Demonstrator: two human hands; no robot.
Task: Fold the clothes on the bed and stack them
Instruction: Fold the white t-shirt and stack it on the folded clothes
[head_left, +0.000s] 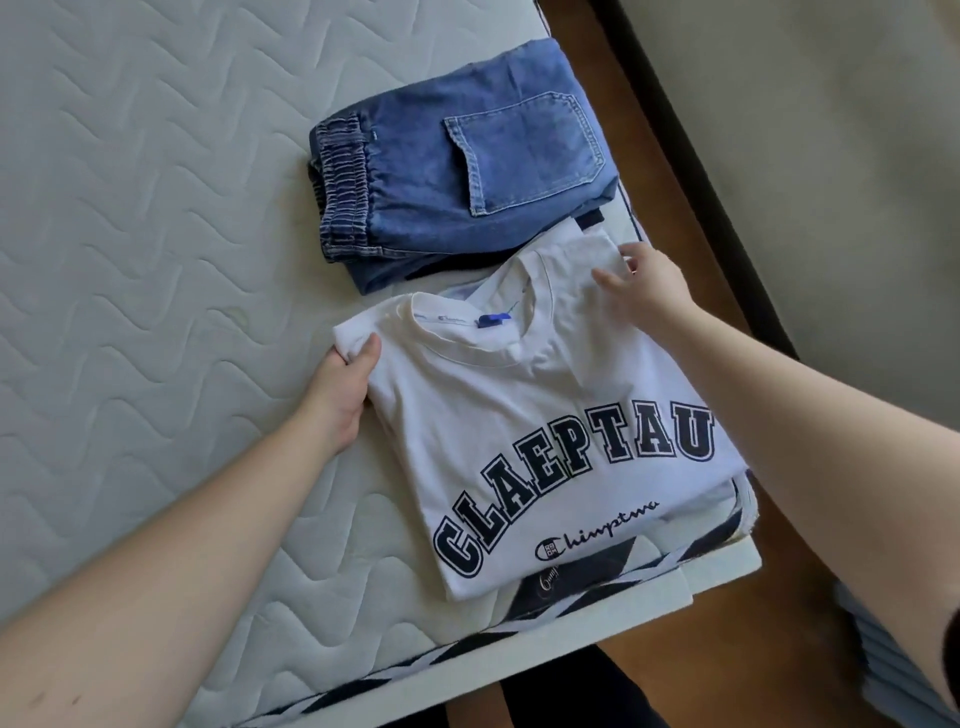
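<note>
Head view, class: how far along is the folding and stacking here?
Done: the jeans lie folded on the mattress. In hand: the white T-shirt is folded, sits on a striped garment, and both the left hand and right hand hold its shoulder corners. Left: jeans and shirts still form separate piles.

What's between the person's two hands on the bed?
The folded white T-shirt, its collar end, spans from left hand to right hand, in the head view.
</note>
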